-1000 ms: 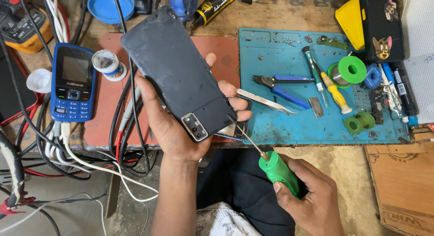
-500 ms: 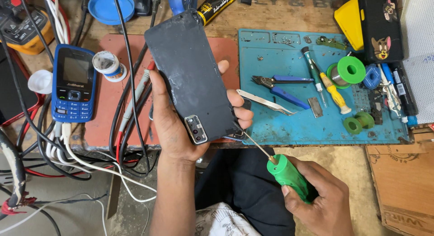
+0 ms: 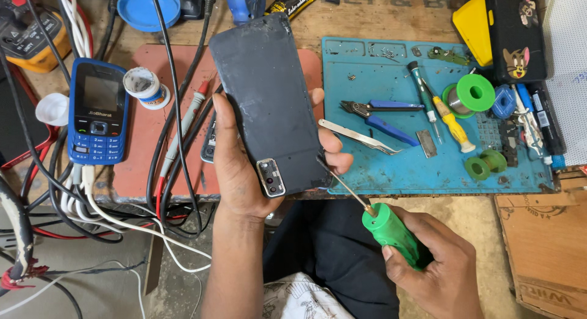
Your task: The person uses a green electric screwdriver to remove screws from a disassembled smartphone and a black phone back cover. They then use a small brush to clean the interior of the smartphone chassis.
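My left hand (image 3: 241,172) grips a dark smartphone (image 3: 266,102) with its back facing up and its camera block at the near end. My right hand (image 3: 437,270) holds a green-handled screwdriver (image 3: 391,233). The thin metal shaft points up-left, and its tip touches the phone's right edge near my left fingertips. Both hands are in front of the bench edge, above my lap.
A blue repair mat (image 3: 428,123) carries blue-handled pliers (image 3: 379,114), tweezers (image 3: 358,137), small screwdrivers and green solder spools (image 3: 474,94). A blue keypad phone (image 3: 98,114), a small tin (image 3: 143,86) and tangled cables (image 3: 92,196) lie left. A cardboard box (image 3: 544,239) sits right.
The phone has tilted more upright and shifted slightly right. My right hand has moved the screwdriver a little down-right while its tip stays at the phone's edge.
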